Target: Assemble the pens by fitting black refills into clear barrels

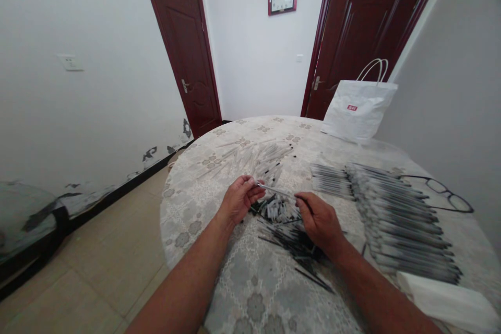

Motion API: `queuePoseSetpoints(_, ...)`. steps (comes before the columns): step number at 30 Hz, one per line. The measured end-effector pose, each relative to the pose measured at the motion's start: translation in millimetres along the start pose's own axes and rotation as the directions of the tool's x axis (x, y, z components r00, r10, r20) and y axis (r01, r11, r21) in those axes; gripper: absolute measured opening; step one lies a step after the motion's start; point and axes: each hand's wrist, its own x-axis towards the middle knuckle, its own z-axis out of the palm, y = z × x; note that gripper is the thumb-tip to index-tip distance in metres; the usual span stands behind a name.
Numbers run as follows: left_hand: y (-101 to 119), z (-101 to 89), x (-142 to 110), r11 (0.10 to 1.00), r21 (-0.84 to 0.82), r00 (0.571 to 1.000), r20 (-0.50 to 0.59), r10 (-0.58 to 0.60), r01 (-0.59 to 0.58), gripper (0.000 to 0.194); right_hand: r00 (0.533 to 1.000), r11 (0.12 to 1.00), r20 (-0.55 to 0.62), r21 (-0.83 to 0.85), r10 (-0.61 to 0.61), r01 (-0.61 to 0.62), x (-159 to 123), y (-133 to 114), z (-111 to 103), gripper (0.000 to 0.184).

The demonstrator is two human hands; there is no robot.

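A slim pen (277,189) with a pale, see-through barrel stretches between my two hands above the table. Its left end is pinched by the thumb and fingers of my left hand (241,199). My right hand (319,219) has closed its fingertips on the other end. Beneath them lies a heap of small clear and black pen parts (279,210). Thin black sticks, perhaps refills (291,240), are scattered nearer to me, partly hidden by my right hand. Beyond my left hand spreads a loose pile of clear tubes (254,156).
Stacked pens (399,224) fill the right side beside a smaller row of pens (332,180). Black-framed glasses (436,186) lie past them. A white paper bag (358,109) stands at the back of the round table (182,266). A white box-like object (450,302) sits front right.
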Motion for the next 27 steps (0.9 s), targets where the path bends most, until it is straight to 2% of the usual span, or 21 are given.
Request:
queuePoseSetpoints(11, -2.7, 4.3, -2.5, 1.000, -0.001, 1.000, 0.013, -0.028, 0.028, 0.035, 1.000, 0.999, 0.012, -0.032, -0.021, 0.022, 0.3, 1.3, 1.6, 0.020)
queuePoseSetpoints(21, -4.6, 7.0, -2.8, 0.998, -0.001, 0.998, -0.030, -0.064, 0.064, 0.029, 0.972, 0.967, 0.105, -0.125, -0.211, 0.223, 2.9, -5.9, 0.5, 0.024)
queuePoseSetpoints(27, -5.6, 8.6, -4.1, 0.998, -0.007, 0.998, -0.018, -0.062, 0.062, 0.028, 0.982, 0.978, 0.082, -0.104, -0.171, 0.180, 3.1, -8.3, 1.2, 0.025)
